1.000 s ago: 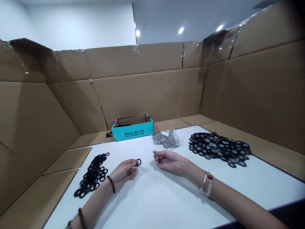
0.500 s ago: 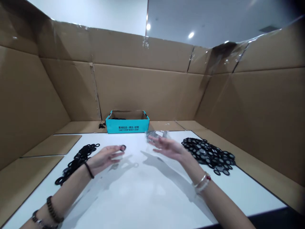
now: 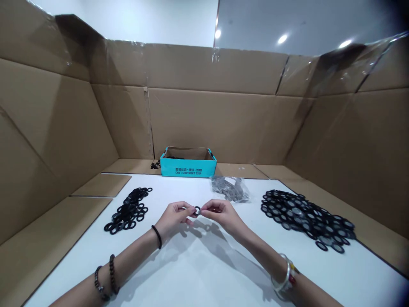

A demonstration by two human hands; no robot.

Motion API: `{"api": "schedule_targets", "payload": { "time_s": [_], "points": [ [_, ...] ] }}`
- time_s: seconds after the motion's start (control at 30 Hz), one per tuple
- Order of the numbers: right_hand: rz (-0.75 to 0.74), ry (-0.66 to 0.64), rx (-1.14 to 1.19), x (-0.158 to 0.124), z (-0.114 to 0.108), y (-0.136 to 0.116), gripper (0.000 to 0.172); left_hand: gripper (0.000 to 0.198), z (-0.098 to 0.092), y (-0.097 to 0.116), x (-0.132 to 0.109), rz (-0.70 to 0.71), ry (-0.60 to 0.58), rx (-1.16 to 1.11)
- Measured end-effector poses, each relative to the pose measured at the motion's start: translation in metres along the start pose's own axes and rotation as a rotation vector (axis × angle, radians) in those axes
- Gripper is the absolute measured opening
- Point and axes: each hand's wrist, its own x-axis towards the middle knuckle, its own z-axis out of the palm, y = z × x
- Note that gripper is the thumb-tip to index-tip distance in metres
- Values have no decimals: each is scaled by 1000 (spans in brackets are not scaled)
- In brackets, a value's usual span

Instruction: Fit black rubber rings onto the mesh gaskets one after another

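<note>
My left hand (image 3: 175, 216) and my right hand (image 3: 220, 212) meet over the middle of the white table (image 3: 204, 264). Both pinch one small black ring (image 3: 197, 210) between their fingertips. To the left lies a pile of plain black rings (image 3: 129, 209). Spread out to the right is a larger pile of black rings with grey mesh centres (image 3: 306, 217). A clear bag of grey discs (image 3: 230, 188) rests just beyond my right hand.
A teal cardboard box (image 3: 188, 162) stands at the back of the table, with a few black rings beside its left end. Tall brown cardboard walls (image 3: 223, 119) enclose the table on three sides. Flat cardboard flaps (image 3: 102, 185) lie at the left.
My right hand, open and spread half a second ago, has come in and closed on the ring that my left hand held. The view has shifted.
</note>
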Motion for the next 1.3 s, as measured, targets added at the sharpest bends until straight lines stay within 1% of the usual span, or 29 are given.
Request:
{"api": "schedule_targets", "payload": {
  "time_s": [0.1, 0.2, 0.3, 0.4, 0.47, 0.67, 0.83, 0.9, 1.03, 1.13, 1.23, 1.3],
  "points": [
    [-53, 68, -27, 0, 4, 4, 26, 35, 2, -2, 0, 10, -6, 8],
    [-72, 106, -22, -2, 9, 5, 32, 35, 4, -1, -1, 59, 7, 20],
    [-27, 69, -35, -3, 12, 3, 32, 33, 4, 1, -1, 137, 7, 45],
    [-1, 31, -67, -3, 13, 1, 28, 32, 4, 2, 0, 155, 11, 70],
    [-7, 33, -79, -3, 12, 1, 28, 32, 5, 1, 0, 125, 20, 53],
    [-33, 19, -114, -4, 14, 5, 28, 31, 11, -9, -2, -16, 22, -115],
    [-88, 100, -257, -8, 21, 10, 22, 33, 13, -19, 0, -67, 57, -208],
    [-117, 120, -315, -9, 22, 8, 19, 31, 12, -20, 0, -23, 82, -189],
    [-147, 137, -385, -13, 21, 1, 16, 21, 13, -16, -2, 130, 160, -59],
    [-186, 161, -421, -15, 22, -4, 16, 16, 14, -12, -5, 220, 207, 24],
    [-225, 177, -457, -17, 22, -7, 14, 12, 15, -10, -9, 286, 253, 85],
    [-236, 169, -471, -18, 21, -9, 14, 9, 14, -8, -10, 310, 259, 107]
  ]
}}
